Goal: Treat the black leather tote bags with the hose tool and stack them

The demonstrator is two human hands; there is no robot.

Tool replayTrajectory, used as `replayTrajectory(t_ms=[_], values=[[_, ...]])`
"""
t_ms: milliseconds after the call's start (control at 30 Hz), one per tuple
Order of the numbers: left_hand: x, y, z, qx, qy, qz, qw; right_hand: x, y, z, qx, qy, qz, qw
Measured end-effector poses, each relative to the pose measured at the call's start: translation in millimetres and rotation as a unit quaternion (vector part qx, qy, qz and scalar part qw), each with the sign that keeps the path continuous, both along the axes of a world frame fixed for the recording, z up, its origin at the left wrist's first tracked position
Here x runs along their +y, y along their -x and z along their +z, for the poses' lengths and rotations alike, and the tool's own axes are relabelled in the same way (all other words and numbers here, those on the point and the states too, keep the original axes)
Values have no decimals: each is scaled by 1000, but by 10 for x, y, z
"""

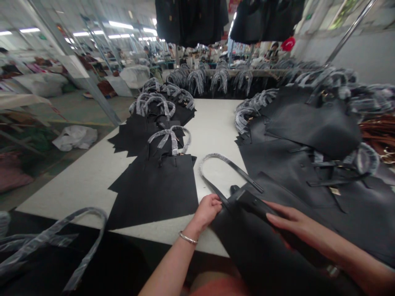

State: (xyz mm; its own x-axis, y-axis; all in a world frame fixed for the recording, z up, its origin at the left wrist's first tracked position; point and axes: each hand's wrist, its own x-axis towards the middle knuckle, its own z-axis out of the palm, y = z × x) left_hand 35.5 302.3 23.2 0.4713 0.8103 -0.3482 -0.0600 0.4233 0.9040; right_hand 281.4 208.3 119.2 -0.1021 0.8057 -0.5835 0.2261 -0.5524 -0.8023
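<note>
Two bare hands work at the near edge of a white table [216, 113]. The left hand [208, 210], bracelet [188, 238] at its wrist, has its fingertips closed narrowly on one strap of a looped, partly plastic-wrapped handle [212, 157]. The right hand [290, 220] grips the upper edge of a black leather bag [247, 242], thumb along the near side. The bag lies at near right, sloping toward the wearer; the handle loops over the tabletop beyond. Left, black bag pieces [160, 189] overlap in a pile; right, larger black pieces [311, 119] are heaped.
</note>
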Motion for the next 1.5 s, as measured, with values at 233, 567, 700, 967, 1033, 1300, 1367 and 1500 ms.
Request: replayTrajectory(t_ms=[233,567,700,967,1033,1300,1367,1500], values=[[-117,-106,71,-95,99,-110,984,-94,252,-12,42,-5,30,999],[-141,-141,136,-258,268,-63,926,-282,395,77,-22,15,122,992],[-165,-190,145,-243,273,-25,930,-180,472,-55,17,-31,70,997],[-484,-258,2,-191,52,82,977,-136,370,-50,36,-13,15,999],[-554,-250,-40,-188,33,116,975,-149,355,-22,52,-10,7,999],[-665,-250,61,-160,-9,123,979,-116,333,-25,66,-24,28,997],[-683,-248,75,-168,-26,111,979,-132,372,-10,66,-32,26,997],[-631,-148,32,-97,-32,98,990,-139,384,95,57,-64,-9,996]])
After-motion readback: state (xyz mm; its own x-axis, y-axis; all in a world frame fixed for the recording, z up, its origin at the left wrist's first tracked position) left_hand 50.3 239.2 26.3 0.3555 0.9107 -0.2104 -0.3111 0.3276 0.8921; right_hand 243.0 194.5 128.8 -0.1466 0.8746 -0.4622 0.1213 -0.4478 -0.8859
